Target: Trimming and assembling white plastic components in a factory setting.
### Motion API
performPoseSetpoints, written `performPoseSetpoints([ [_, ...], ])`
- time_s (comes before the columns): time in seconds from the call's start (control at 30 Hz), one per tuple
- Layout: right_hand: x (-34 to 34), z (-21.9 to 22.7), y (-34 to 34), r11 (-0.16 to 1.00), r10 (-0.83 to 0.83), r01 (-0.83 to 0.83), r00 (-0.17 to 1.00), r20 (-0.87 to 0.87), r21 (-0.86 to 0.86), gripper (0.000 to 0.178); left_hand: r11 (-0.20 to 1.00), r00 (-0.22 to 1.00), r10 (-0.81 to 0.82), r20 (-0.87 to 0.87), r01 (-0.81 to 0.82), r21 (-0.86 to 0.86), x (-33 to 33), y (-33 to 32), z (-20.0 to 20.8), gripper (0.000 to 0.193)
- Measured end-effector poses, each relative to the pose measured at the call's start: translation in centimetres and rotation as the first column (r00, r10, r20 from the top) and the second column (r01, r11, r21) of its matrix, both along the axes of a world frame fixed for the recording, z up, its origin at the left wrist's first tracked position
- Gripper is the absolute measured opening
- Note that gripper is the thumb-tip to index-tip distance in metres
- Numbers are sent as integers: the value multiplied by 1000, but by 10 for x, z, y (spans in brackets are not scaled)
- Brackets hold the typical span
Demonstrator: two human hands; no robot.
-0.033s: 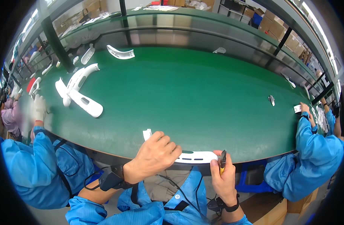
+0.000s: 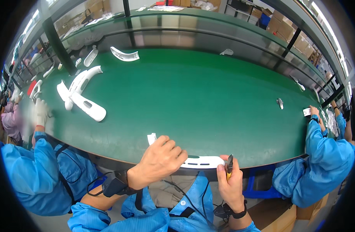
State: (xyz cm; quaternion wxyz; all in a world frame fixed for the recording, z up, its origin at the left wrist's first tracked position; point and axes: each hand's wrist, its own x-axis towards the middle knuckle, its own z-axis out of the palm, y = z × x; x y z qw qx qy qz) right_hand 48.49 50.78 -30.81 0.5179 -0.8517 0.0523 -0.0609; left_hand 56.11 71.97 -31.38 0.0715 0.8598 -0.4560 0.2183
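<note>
A white curved plastic shell (image 2: 204,162) with dark slots is held near the green table's front edge. My left hand (image 2: 160,160) is closed over the shell's left stretch, the back of the hand uppermost and its fingertips hidden. A white end piece (image 2: 151,138) juts out beyond that hand, apparently the same shell. At the shell's rounded right end, my right hand (image 2: 230,183) grips with thumb and fingers. That hand also carries a small black tool with a yellow handle part (image 2: 229,164), pointing up; it looks like hand nippers.
More white shells (image 2: 88,106) lie piled on the green table (image 2: 185,100) at left, another shell (image 2: 125,55) behind. A small dark-and-white part (image 2: 280,103) lies at right. Co-workers in blue sit left (image 2: 34,174) and right (image 2: 324,143). A shelf rail (image 2: 200,33) crosses the back.
</note>
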Motion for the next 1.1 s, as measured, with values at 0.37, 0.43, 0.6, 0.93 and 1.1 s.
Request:
performPoseSetpoints([
  [0.37,-1,8,5,998,-17,14,999,-48,-56,27,990,991,-128,31,126,64,-1,-3,-1,37],
  [0.43,-1,7,8,999,-12,12,1000,-6,-40,23,988,987,-145,69,141,57,-1,0,-2,37],
  [0.6,2,16,15,997,9,-8,1000,10,-71,21,990,989,-143,-40,143,-15,0,-2,6,34],
  [0.93,20,-2,-18,816,-142,7,972,189,578,30,999,913,30,-408,-39,-12,51,-12,25,26],
  [1.1,49,-16,-33,739,-337,-86,812,477,668,37,822,739,11,-674,-390,-414,164,-27,3,33],
])
